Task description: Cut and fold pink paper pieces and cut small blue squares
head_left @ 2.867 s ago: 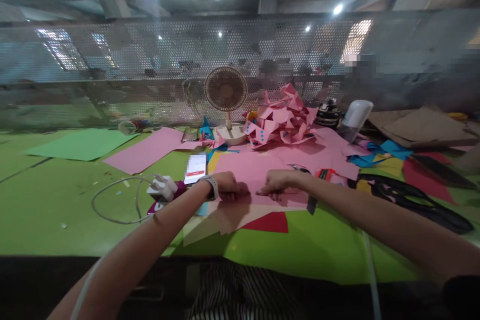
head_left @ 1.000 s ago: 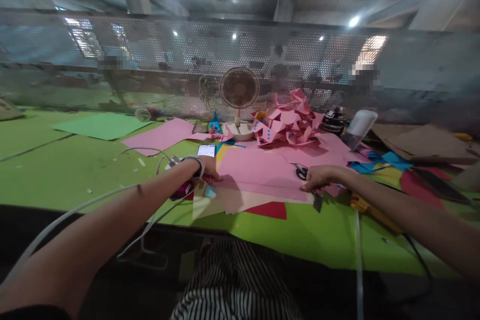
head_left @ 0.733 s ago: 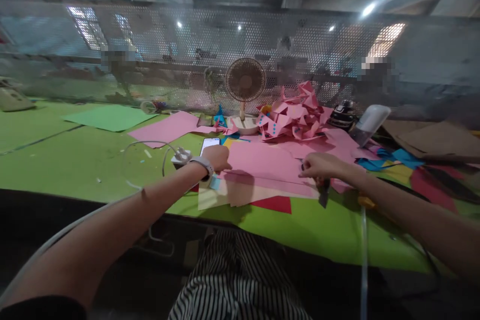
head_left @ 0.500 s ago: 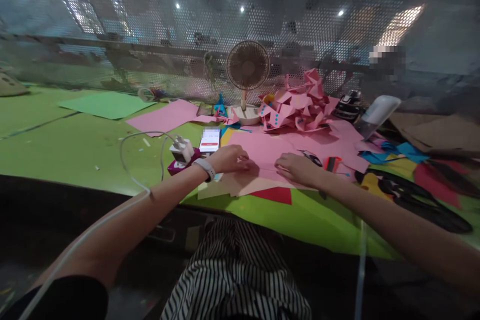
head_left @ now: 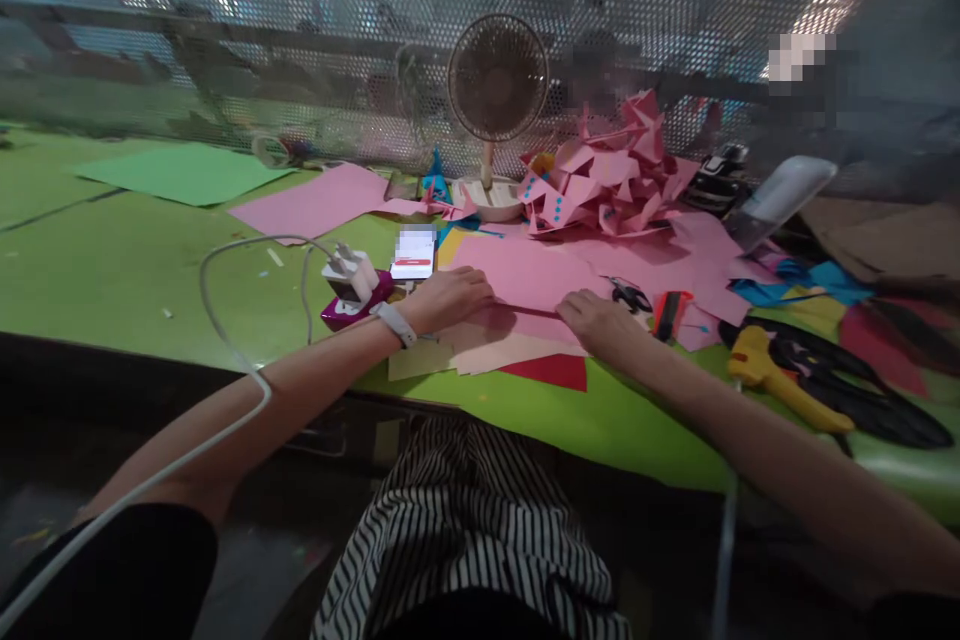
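Lime-green worktop [head_left: 142, 255] is kinda messy: fan [head_left: 498, 78] at 12 o'clock, green sheet [head_left: 184, 174] around 10, red sheet [head_left: 553, 373] near 5.

Our left arm [head_left: 307, 380] and right arm [head_left: 739, 430] slant inward. Our left hand [head_left: 456, 296] and right hand [head_left: 598, 322] lie apart, palms down.

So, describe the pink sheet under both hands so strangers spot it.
On the green table, find the desk fan. Nearer the person lies a pink sheet. Unlike the pink paper left of the fan, it has the left hand and right hand on it.
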